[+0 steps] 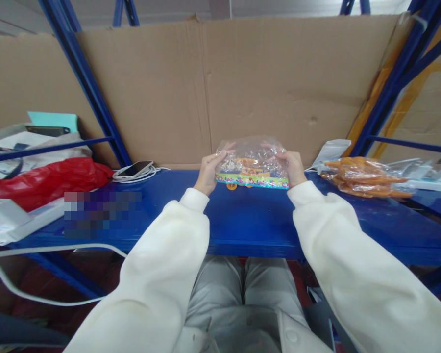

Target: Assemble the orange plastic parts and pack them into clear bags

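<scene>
A clear plastic bag (252, 159) with a colourful printed strip along its bottom edge holds orange items inside. It is held upright just above the blue shelf (250, 220), in front of a cardboard wall. My left hand (210, 170) grips its left side with fingers curled round the plastic. My right hand (293, 166) grips its right side the same way. Both arms wear white sleeves.
A pile of orange items in clear wrap (363, 179) lies to the right with a small white packet (330, 151) behind it. On the left are a phone (134, 169) on white cables, a red bag (47, 179) and white boxes (11, 218). Blue rack posts (91, 93) stand at both sides.
</scene>
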Motion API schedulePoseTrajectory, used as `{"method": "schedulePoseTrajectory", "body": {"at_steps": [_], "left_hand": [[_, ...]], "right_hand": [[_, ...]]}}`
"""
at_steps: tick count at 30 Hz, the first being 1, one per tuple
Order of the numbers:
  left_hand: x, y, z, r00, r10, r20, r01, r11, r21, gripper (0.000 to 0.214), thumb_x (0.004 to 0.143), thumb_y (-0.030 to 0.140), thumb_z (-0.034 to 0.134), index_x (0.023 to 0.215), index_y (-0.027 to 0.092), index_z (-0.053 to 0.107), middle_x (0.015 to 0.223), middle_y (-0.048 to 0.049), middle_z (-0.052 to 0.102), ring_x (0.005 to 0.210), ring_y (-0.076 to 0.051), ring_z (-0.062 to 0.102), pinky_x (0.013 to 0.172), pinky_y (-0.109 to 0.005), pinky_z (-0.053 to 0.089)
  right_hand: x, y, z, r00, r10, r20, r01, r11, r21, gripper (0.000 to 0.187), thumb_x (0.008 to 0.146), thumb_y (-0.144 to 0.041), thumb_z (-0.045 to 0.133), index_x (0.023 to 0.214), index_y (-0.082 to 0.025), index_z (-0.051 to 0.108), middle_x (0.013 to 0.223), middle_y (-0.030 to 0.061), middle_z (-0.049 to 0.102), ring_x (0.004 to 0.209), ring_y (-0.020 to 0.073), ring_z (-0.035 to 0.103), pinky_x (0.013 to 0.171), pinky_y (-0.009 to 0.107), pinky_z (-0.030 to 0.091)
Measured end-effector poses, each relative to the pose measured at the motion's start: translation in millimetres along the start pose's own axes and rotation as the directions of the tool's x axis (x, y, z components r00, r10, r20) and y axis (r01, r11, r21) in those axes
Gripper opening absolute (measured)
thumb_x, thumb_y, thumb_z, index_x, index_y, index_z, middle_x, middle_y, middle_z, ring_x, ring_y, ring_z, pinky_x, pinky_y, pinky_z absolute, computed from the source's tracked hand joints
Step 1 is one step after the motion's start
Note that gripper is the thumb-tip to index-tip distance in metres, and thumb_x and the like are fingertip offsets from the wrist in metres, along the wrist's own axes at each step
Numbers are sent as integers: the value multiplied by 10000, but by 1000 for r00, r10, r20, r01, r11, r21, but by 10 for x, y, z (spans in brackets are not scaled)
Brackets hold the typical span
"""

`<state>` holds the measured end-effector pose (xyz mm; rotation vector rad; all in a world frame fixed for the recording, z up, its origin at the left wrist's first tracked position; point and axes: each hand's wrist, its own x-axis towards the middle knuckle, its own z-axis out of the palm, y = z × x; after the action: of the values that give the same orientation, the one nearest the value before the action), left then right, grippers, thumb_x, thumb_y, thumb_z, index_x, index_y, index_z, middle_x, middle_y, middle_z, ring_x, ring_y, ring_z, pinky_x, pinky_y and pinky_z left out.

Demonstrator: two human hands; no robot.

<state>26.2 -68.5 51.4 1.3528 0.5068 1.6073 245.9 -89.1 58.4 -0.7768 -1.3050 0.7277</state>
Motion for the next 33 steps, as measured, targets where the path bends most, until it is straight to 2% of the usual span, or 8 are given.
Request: {"method": "schedulePoseTrajectory", "body": {"at_steps": [7,10,14,18,22,25,28,33], "left_hand": [[-28,64,-7,980,193,42,-197,969,147,167,772,352,724,689,226,794,1123,-17,804,1382,-310,567,1187,-457,401],[-29,85,-15,984,172,46,-176,976,126,224,796,347,688,631,213,760,1108,-17,807,1325,-299,615,1171,-444,427],[-3,67,-21,997,-76,27,75,996,45,331,893,375,615,662,171,735,1090,-64,803,1170,-298,704,1026,-430,552],[54,-22,-41,958,-285,-19,285,958,33,258,927,344,641,818,133,739,935,-99,793,926,-240,756,837,-358,620],[88,-104,-89,947,-309,-86,317,944,91,130,900,226,710,855,105,710,753,-53,741,652,-143,695,641,-245,584],[76,-150,-120,935,-345,-83,354,920,167,153,902,246,741,865,102,705,653,-19,696,517,-101,627,535,-199,516],[39,-199,-121,907,-415,-73,419,871,258,200,940,298,712,895,102,704,577,-5,667,424,-86,572,482,-186,466],[13,-264,-104,888,-438,-143,460,835,303,318,1047,331,522,923,99,701,473,12,601,384,-97,548,468,-186,441]], "right_hand": [[17,48,-25,969,-236,67,226,964,140,171,716,-321,664,624,-225,771,1055,33,796,1252,294,640,1062,377,492],[16,64,-24,965,-239,112,221,964,150,192,720,-308,637,594,-223,755,1139,37,785,1303,292,609,1087,370,481],[7,70,-5,968,-164,188,138,980,144,225,720,-299,629,532,-216,721,1157,30,786,1330,294,588,1114,360,453],[3,84,10,969,25,245,-52,993,104,200,712,-291,680,547,-189,729,1001,69,811,1194,301,671,1034,366,510],[16,131,26,957,214,198,-226,973,40,166,715,-258,761,582,-169,718,751,68,772,922,254,741,885,341,577],[26,192,52,947,306,96,-311,950,41,263,785,-303,810,609,-168,669,642,36,697,660,163,690,707,284,592],[16,247,79,924,383,5,-383,923,25,343,851,-300,790,598,-170,598,566,-14,608,462,79,537,510,209,513],[-25,332,108,889,450,-89,-455,890,-44,389,945,-185,654,574,-179,536,479,-47,516,381,71,450,406,194,411]]}}
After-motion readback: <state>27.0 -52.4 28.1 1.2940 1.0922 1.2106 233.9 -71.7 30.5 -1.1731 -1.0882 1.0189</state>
